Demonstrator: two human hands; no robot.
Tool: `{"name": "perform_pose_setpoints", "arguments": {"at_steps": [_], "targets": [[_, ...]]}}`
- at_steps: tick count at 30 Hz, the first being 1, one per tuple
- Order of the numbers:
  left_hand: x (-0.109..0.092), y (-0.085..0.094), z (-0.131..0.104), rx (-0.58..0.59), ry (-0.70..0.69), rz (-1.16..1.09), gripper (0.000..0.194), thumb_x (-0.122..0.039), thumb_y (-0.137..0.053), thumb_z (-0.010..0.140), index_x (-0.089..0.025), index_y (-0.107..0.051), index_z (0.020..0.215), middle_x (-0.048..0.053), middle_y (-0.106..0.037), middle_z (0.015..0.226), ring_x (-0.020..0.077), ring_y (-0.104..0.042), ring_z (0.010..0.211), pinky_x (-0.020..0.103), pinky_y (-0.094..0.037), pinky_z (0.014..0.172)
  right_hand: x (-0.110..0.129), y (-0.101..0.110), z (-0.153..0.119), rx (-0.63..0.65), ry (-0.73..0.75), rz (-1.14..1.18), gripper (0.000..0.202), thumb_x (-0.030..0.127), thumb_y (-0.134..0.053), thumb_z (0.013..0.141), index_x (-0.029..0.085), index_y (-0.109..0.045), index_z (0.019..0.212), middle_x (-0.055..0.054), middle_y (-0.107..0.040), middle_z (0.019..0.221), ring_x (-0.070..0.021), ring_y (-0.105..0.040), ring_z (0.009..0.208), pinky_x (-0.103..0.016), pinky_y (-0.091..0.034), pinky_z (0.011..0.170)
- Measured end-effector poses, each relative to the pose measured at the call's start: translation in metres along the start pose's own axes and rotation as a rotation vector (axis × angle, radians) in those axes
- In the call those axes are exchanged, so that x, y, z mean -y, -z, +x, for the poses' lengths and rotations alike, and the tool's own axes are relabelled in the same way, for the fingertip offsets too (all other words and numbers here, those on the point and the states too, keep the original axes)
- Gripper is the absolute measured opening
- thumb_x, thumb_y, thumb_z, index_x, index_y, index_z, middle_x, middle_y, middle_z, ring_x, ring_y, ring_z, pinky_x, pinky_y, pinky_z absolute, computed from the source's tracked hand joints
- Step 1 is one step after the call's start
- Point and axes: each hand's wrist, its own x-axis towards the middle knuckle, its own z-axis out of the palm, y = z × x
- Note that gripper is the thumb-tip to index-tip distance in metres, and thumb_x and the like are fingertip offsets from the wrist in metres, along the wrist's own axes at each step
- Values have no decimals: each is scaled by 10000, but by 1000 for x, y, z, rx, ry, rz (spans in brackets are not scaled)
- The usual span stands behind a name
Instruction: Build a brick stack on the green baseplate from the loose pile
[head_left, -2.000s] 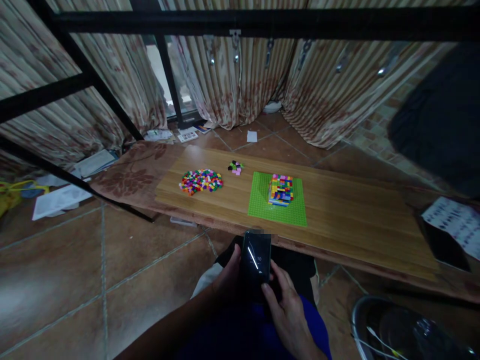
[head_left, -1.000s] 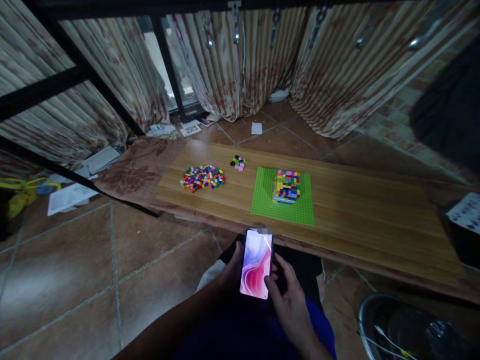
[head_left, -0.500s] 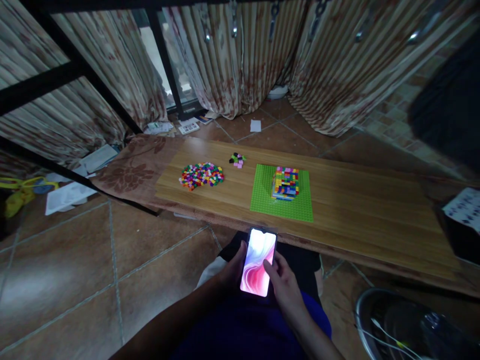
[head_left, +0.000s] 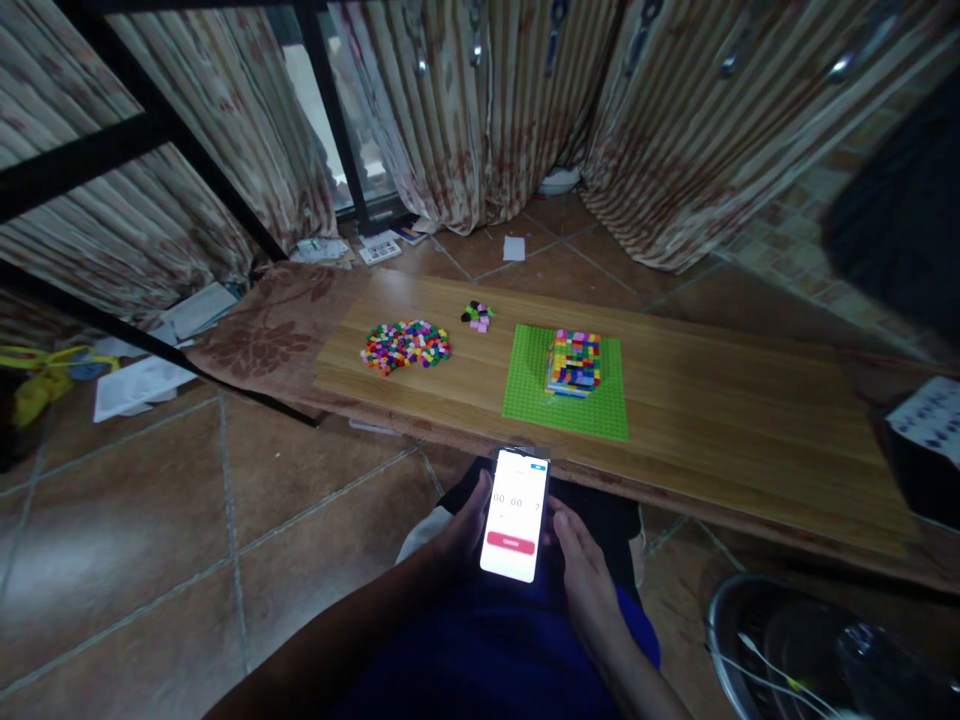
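A lit phone (head_left: 513, 518) is held upright over my lap, its white screen showing digits and a red button. My left hand (head_left: 466, 520) grips its left edge. At its right edge is my right hand (head_left: 577, 545), fingers curled against or behind the phone, thumb off the screen. Beyond, on the wooden board (head_left: 720, 420), lies a green baseplate (head_left: 525, 395) bearing a block structure (head_left: 574, 362) of many colours. Further left are a spread pile of small coloured bricks (head_left: 406, 346) and a little group of black, green and pink bricks (head_left: 478, 316).
A brown patterned cloth (head_left: 262, 330) lies under the board. At the lower right stands a metal basin (head_left: 716, 640) with a cable in it. Papers (head_left: 142, 385) lie on the tiled floor at left. Curtains (head_left: 480, 130) hang behind, and a black frame (head_left: 217, 190) crosses the upper left.
The phone's screen has gone from a pink and white swirl to a white page with digits and a red button. My right thumb has moved off the screen to the right.
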Motion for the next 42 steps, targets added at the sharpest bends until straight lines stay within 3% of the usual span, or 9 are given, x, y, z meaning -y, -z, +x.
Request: {"name": "perform_pose_setpoints", "arguments": {"at_steps": [5,10,14,18,28,42], "targets": [[1,3,2,3,18,24,817,-732,-283,849,-77,-560,1252,173,-701,1031,271,-685,893,397,-499,826,-7,4,1,-17,0,15,628,607,-586,775,186,-580,1241,-19,-696,798,-207,-635,826,-316,-496,743],[1,3,4,-70,-25,4,745,-699,-319,865,-112,-562,1254,159,-689,1094,250,-677,913,377,-477,857,0,2,-4,29,-16,77,663,561,-689,703,186,-557,1232,-64,-707,956,-235,-646,920,-354,-512,806],[-2,-2,3,3,-38,30,797,-725,-276,855,-79,-597,1193,170,-704,1023,254,-681,886,367,-473,846,1,-2,-7,150,-24,125,711,485,-755,659,196,-521,1266,-80,-679,1080,-241,-635,990,-381,-497,876],[-3,-4,3,76,-12,43,868,-757,-224,837,-48,-608,1156,183,-706,971,250,-683,852,353,-477,831,-2,-2,-6,181,14,53,693,451,-756,659,201,-536,1268,-64,-679,1056,-241,-628,996,-367,-497,864],[-2,-4,2,28,-21,57,838,-749,-235,844,-71,-619,1153,166,-699,1017,244,-673,886,369,-464,878,-4,-1,-6,230,37,38,647,402,-736,689,187,-527,1262,-37,-661,949,-217,-622,903,-335,-499,806],[-2,-1,2,62,-27,58,846,-720,-204,866,-51,-548,1254,198,-671,1099,282,-654,969,393,-455,889,2,-2,-9,219,22,63,609,400,-742,686,202,-560,1233,-24,-667,906,-219,-627,884,-330,-502,785]]}}
